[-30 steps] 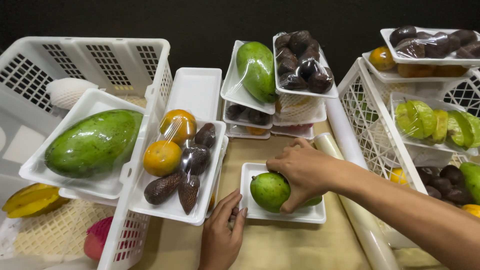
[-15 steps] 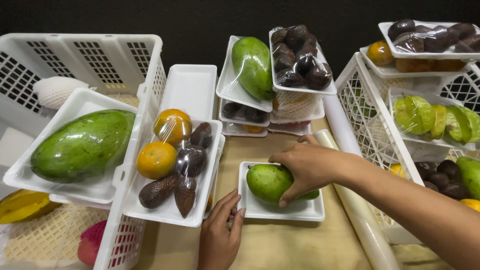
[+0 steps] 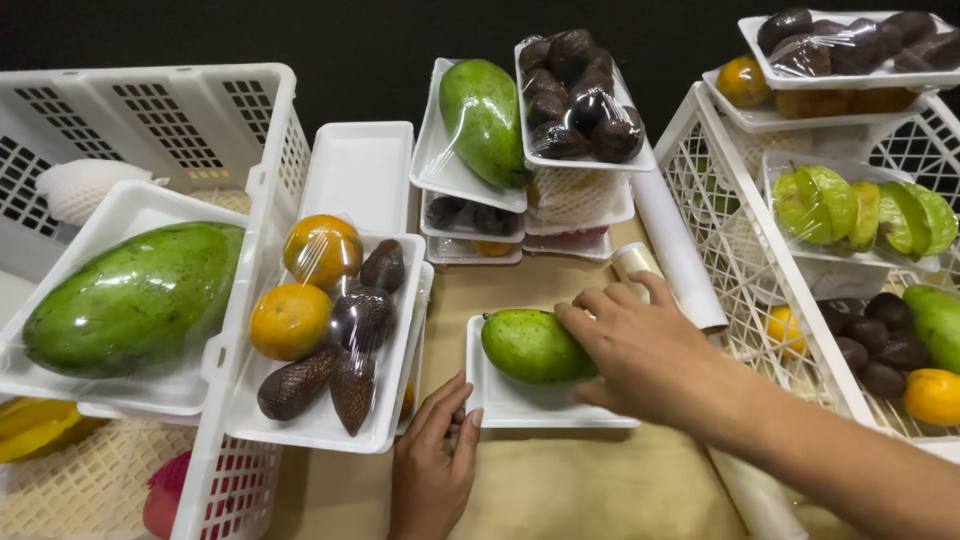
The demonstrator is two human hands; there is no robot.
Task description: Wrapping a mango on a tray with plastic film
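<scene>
I am resting my right hand (image 3: pixel 650 350) on the right end of the mango (image 3: pixel 532 346), fingers spread loosely over its skin and touching it without closing round it. The mango is lying on its side in the small tray (image 3: pixel 545 405), which is sitting on the tan table (image 3: pixel 560 490) in front of me. My left hand (image 3: pixel 432 465) is lying flat on the table at the small tray's near left corner, fingers straight and close together, the tips touching the tray's edge and holding nothing.

Just left of the small tray, a wrapped tray (image 3: pixel 320 425) is carrying two oranges (image 3: pixel 290 320) and several dark scaly fruits (image 3: pixel 298 382), and it is leaning against the left basket (image 3: pixel 150 110). Farther left of the small tray, a large green papaya (image 3: pixel 130 297) is lying wrapped in its own tray on that basket. Behind the small tray, a stack of wrapped trays (image 3: pixel 530 215) is holding another mango and more dark fruit. An empty tray (image 3: pixel 362 175) is lying to the left of that stack. Right of the small tray, a roll of film (image 3: pixel 675 250) is lying beside the right basket (image 3: pixel 740 250), which is holding trays of mixed fruit.
</scene>
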